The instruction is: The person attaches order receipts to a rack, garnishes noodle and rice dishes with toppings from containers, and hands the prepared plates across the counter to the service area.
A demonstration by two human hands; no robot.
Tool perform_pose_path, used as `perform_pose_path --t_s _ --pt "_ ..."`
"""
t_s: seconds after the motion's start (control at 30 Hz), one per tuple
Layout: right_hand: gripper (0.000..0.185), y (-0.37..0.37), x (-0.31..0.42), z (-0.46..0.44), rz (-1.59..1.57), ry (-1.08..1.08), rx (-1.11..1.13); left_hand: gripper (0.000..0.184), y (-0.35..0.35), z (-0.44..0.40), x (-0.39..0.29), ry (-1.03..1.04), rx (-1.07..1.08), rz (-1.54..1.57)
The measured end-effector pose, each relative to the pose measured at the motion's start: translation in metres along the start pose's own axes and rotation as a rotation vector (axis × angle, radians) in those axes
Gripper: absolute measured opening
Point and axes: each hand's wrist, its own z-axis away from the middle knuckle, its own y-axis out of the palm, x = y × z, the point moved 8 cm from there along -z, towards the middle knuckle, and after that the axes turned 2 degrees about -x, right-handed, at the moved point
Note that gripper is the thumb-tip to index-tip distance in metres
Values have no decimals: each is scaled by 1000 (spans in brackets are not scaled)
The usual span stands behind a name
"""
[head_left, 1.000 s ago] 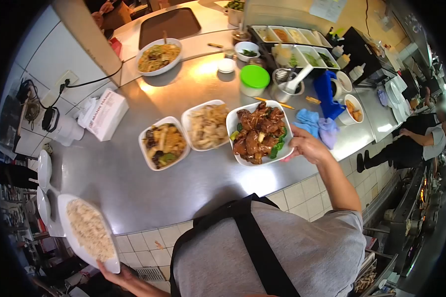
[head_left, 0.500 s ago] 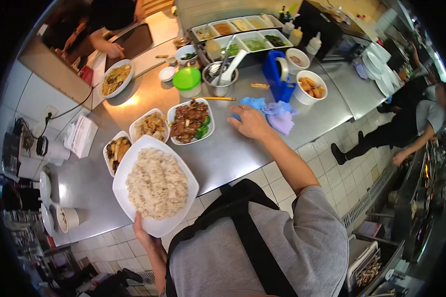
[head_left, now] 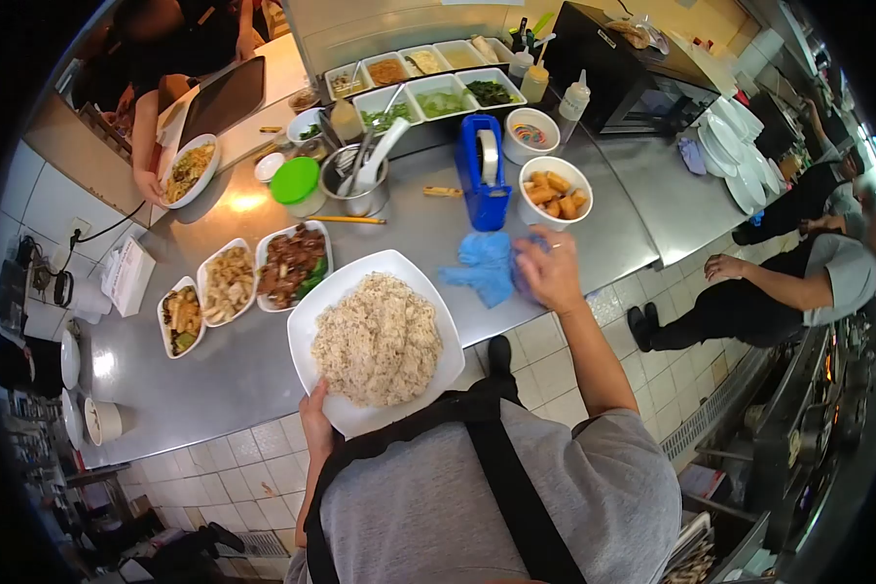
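Note:
My left hand (head_left: 317,414) grips the lower left rim of a large white square plate (head_left: 375,341) of pale rice, held near the counter's front edge. My right hand (head_left: 548,270) is closed on a purple cloth (head_left: 524,284), most of which its fingers cover. Beside that hand lies a blue cloth (head_left: 485,270). Behind the plate stands a white dish of glazed brown meat with greens (head_left: 287,268). Two more white dishes, one with pale food (head_left: 228,283) and one with mixed food (head_left: 181,317), are left of it.
A blue tape dispenser (head_left: 484,180), a bowl of fried pieces (head_left: 555,195) and a metal pot of utensils (head_left: 357,183) stand on the counter. Across the pass, a person's hand (head_left: 150,187) touches a noodle dish (head_left: 189,173). Another person (head_left: 769,292) stands at right.
The rice plate in my left hand has come right, in front of my body. My right hand let go of the meat dish and moved onto the purple cloth. The person opposite reached the noodle dish.

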Motion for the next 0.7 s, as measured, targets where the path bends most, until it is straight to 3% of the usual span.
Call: perform_pose_path --t_s 0.13,0.23,0.27,0.33,0.43,0.5,0.57,0.67,0.7 --pt "36 -42 -121 -48 -132 456 -80 43 57 -14 38 35 -56 51" --pt "40 5 -190 -78 -164 410 144 46 95 -18 46 104 -158 99" --pt "41 24 -202 -79 -302 445 262 47 97 -24 51 140 -192 89" --pt "38 35 -210 -85 -266 375 429 48 114 -28 48 201 -259 117" --pt "38 21 -218 -79 -280 339 532 50 123 -13 14 -82 -258 -450" --pt "42 16 -244 -73 -293 353 679 48 109 -5 -31 -43 -477 -979" --pt "50 0 -269 -99 -345 386 520 39 127 9 -80 528 -697 -1083" --pt "66 9 -304 -140 -485 479 252 30 206 -11 -96 574 -438 -814" --pt "73 25 -311 -157 -556 501 165 27 237 -25 -96 624 -339 -852"
